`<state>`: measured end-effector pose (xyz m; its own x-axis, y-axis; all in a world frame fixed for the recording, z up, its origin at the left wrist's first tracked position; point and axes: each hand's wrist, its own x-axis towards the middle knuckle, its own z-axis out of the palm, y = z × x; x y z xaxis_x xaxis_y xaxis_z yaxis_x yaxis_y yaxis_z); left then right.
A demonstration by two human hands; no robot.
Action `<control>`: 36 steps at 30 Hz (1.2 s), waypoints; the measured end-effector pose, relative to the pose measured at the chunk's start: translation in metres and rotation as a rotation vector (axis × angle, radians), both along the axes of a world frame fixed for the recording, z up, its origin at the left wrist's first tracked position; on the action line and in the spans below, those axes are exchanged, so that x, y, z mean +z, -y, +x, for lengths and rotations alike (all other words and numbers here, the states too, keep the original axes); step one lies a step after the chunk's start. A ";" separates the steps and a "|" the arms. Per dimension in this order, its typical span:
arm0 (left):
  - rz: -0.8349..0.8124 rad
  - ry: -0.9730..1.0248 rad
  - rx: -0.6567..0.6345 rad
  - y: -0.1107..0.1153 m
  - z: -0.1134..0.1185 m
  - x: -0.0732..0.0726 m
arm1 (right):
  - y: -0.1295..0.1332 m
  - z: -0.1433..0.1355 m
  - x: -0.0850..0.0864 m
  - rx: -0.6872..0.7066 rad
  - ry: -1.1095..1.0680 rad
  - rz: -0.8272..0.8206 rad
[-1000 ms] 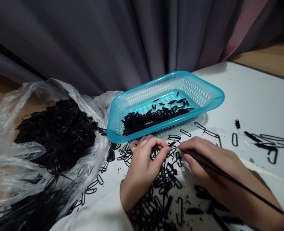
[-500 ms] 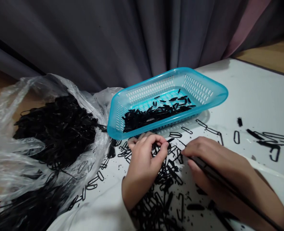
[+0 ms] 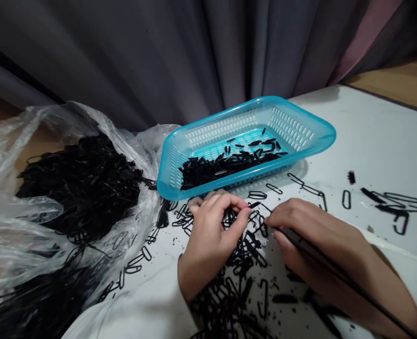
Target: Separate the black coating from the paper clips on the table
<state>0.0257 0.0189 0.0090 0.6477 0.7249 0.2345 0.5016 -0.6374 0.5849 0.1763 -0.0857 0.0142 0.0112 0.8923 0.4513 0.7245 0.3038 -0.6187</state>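
Note:
My left hand (image 3: 213, 230) is closed in a pinch on a small black strip piece (image 3: 254, 205), whose end sticks out past the thumb and forefinger. A slim, dark, stick-like tool (image 3: 339, 275) lies in my right hand (image 3: 316, 240), gripped like a pen. Its thin tip points toward the piece; whether they touch I cannot tell. Beneath and around both hands lies a pile of black flat pieces and loop-shaped frames (image 3: 225, 301). Just beyond the left hand stands a blue plastic basket (image 3: 296, 160) with many small black pieces along its near side.
On the left, a clear plastic bag (image 3: 137, 249) spreads around a heap of black strips (image 3: 81, 183). More loops and strips (image 3: 388, 202) lie at the right on the white tabletop (image 3: 367, 141). A dark curtain (image 3: 130, 56) hangs behind the table.
The small piece shows slightly more beyond my left fingertips. My right hand has shifted very slightly left and up. Basket and pile stay as they were; the view has moved a little.

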 end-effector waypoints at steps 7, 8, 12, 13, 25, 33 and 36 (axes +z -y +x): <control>-0.031 -0.010 -0.020 0.000 0.000 0.002 | -0.001 0.000 -0.003 -0.007 0.002 -0.045; -0.030 -0.020 -0.025 0.000 0.000 0.002 | -0.001 0.000 -0.004 -0.005 0.012 -0.055; -0.027 -0.026 -0.013 0.000 0.000 0.002 | -0.001 0.000 -0.010 -0.048 0.052 -0.018; -0.025 -0.024 -0.001 0.000 0.000 0.001 | 0.000 0.000 -0.011 -0.065 0.056 -0.002; -0.055 0.069 0.083 -0.001 0.000 -0.002 | 0.005 0.000 -0.012 -0.113 0.002 0.091; -0.070 0.117 0.068 -0.001 0.000 -0.004 | 0.007 0.003 -0.017 -0.080 -0.029 0.099; -0.055 0.124 0.074 -0.001 0.000 -0.005 | 0.005 0.004 -0.018 -0.045 -0.027 0.118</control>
